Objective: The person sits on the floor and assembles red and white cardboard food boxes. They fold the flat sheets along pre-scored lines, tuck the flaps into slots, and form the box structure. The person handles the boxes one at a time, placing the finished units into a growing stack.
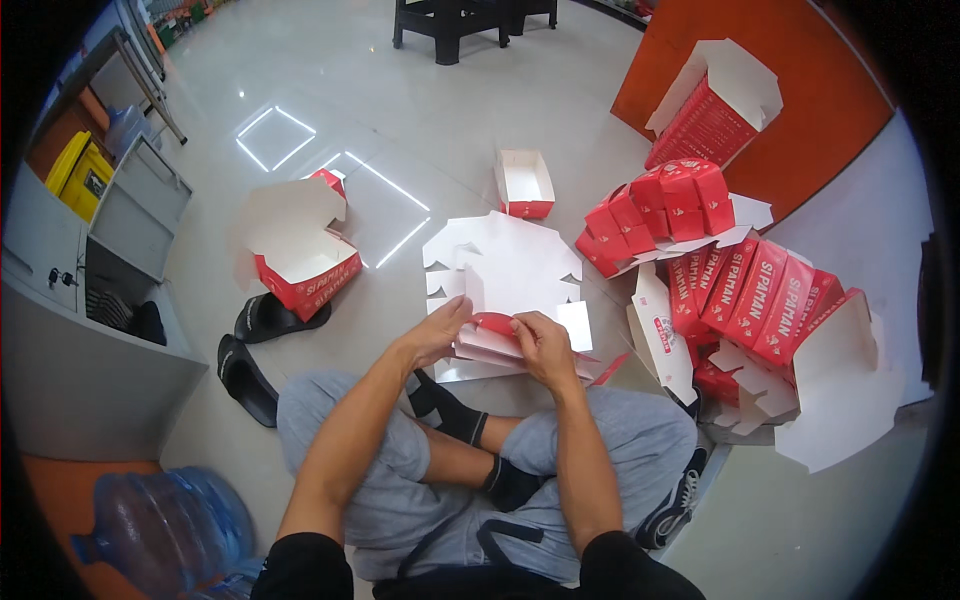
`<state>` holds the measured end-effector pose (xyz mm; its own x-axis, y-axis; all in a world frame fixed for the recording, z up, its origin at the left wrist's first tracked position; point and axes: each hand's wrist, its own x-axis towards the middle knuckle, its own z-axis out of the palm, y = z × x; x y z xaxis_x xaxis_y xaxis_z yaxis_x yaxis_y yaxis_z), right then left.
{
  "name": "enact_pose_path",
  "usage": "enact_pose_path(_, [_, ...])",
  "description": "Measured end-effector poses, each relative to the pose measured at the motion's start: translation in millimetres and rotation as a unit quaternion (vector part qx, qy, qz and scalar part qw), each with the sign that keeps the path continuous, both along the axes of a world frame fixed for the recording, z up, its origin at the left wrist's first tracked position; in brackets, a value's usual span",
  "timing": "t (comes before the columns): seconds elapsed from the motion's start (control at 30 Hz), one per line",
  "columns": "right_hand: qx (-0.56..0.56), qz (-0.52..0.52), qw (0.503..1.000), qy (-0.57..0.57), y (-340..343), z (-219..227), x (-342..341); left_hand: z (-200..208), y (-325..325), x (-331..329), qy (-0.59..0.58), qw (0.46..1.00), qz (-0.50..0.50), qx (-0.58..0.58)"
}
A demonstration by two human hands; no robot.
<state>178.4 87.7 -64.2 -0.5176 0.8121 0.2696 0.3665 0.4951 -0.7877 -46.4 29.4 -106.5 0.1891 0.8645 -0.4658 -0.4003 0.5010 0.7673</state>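
Note:
A flat cardboard box blank point(525, 262), white side up with notched edges, lies on the floor in front of my crossed legs. At its near end, my left hand point(440, 330) grips a raised white panel by its left corner. My right hand point(547, 348) pinches the right part of the same folded section, fingers closed on the card. Between both hands a curved red flap point(494, 323) shows. The near panels stand partly bent up, and whether they belong to the same sheet as the flat part is hard to make out.
Red folded boxes point(755, 295) pile up at the right, below a stack of nested boxes point(705, 120). A small open box point(524, 185) stands ahead; a larger lidded one point(310, 275) sits left. Black sandals point(248, 380), a water jug point(170, 525) and a grey cabinet point(85, 330) are left.

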Motion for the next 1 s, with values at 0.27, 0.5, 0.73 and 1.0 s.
enact_pose_path(0.27, [0.029, -0.025, 0.999, 0.014, 4.7, -0.2, 3.7, 4.6, -0.6, 2.1, 0.086, 0.993, -0.042, 0.065])
enact_pose_path(0.5, [0.163, -0.076, 0.981, 0.071, -4.8, 37.4, 0.2, -33.5, -1.2, -1.9, 0.602, 0.791, 0.082, 0.077])
enact_pose_path(0.73, [0.158, 0.031, 0.977, 0.142, -47.1, 53.7, -17.9, 55.0, -4.9, 2.7, -0.23, 0.965, 0.069, 0.104])
enact_pose_path(1.0, [-0.021, 0.158, 0.98, 0.116, -47.1, 27.2, -20.6, 43.9, -15.6, -4.4, -0.19, 0.982, 0.01, 0.017])
